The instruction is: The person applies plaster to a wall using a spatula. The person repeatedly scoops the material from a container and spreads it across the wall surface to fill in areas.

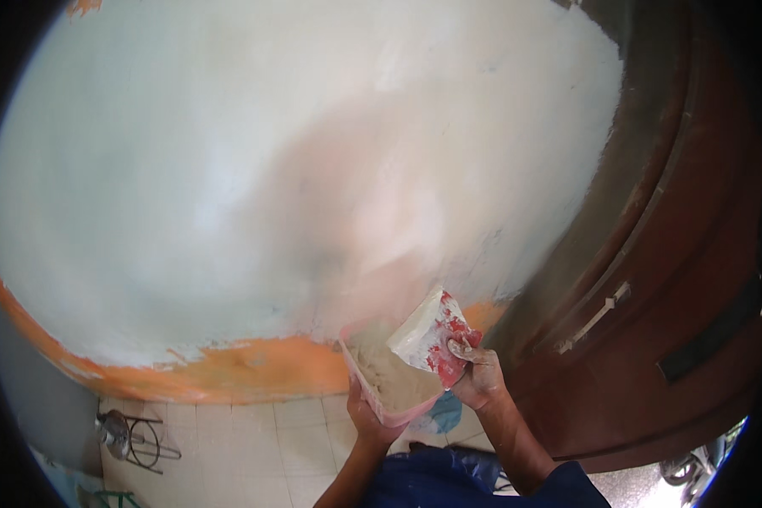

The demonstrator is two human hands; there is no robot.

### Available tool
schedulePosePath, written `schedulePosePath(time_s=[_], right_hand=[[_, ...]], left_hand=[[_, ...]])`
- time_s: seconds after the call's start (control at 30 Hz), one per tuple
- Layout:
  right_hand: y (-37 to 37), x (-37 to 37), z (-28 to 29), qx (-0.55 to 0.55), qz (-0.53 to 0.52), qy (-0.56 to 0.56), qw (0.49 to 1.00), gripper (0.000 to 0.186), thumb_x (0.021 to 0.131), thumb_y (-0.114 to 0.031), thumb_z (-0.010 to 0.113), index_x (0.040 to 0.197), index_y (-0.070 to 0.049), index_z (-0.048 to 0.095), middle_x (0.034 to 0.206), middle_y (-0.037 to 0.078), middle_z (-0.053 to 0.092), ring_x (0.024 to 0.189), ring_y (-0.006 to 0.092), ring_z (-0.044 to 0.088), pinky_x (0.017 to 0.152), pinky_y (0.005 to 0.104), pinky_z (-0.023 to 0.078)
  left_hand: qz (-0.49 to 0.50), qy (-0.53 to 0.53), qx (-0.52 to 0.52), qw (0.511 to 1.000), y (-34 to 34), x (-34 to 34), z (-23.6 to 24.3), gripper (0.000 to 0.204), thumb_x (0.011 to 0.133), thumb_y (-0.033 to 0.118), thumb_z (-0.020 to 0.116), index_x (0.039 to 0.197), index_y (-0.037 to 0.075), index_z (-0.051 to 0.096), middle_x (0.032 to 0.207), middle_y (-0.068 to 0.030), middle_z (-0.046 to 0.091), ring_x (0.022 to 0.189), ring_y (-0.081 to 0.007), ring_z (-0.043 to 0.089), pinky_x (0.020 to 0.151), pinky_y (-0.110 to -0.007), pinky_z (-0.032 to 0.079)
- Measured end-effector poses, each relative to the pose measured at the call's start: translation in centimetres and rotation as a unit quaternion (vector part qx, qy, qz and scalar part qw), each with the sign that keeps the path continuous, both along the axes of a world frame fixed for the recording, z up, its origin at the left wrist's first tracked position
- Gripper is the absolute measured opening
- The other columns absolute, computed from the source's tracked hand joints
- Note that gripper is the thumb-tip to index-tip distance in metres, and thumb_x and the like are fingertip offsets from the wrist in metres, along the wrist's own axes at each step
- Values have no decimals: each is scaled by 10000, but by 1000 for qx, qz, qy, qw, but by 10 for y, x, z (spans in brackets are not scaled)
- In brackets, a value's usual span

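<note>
My left hand [371, 416] grips the lower left side of a pink plastic tub [408, 415], its fingers wrapped under the wall. Pale, wet putty [383, 372] fills much of the tub. In my right hand [480, 376] is a wide putty knife [436, 337] with a red handle part, its blade coated in whitish putty and tilted over the tub's right side. White smears cover the thumb and fingers of that hand. Ahead of both hands stands a wall [229, 169] coated in white putty, with an orange painted strip [271, 366] showing along its bottom.
A dark red door [686, 279] with a light handle [597, 320] curves along the right. On the tiled floor [254, 449] at the lower left stands a small round metal stool [140, 440]. Something blue [442, 412] lies below the tub.
</note>
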State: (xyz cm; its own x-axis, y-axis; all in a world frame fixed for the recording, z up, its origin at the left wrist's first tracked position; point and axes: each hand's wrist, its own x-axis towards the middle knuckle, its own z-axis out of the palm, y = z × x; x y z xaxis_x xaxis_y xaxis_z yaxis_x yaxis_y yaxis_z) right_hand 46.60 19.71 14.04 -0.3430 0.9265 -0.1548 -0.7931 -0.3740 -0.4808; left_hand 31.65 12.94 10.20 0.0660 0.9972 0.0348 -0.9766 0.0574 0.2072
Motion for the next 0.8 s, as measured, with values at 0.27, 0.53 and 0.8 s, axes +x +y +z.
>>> schedulePosePath(time_s=[0.27, 0.53, 0.8], right_hand=[[78, 13, 134, 222, -119, -24, 967, 413, 823, 27, 537, 1230, 30, 466, 1157, 134, 560, 1016, 262, 580, 892, 405, 483], [151, 7, 273, 433, -467, -242, 732, 311, 813, 18, 569, 1124, 5, 573, 978, 120, 640, 859, 218, 640, 763, 340, 531], [207, -69, 244, 541, -518, -653, 111, 481, 725, -49, 566, 1203, -10, 539, 1304, 204, 486, 1192, 343, 475, 823, 411, 495]], left_hand=[[52, -21, 25, 998, 25, 13, 26, 627, 899, 526, 416, 1371, 120, 334, 1343, -113, 446, 1227, -322, 444, 1031, -536, 334], [132, 109, 59, 984, 20, 20, 45, 564, 908, 507, 412, 1318, 121, 418, 1291, -93, 500, 1184, -312, 482, 982, -521, 386], [120, -16, -37, 992, 13, -10, 20, 570, 913, 514, 381, 1331, 127, 378, 1291, -97, 483, 1180, -334, 476, 950, -566, 401]])
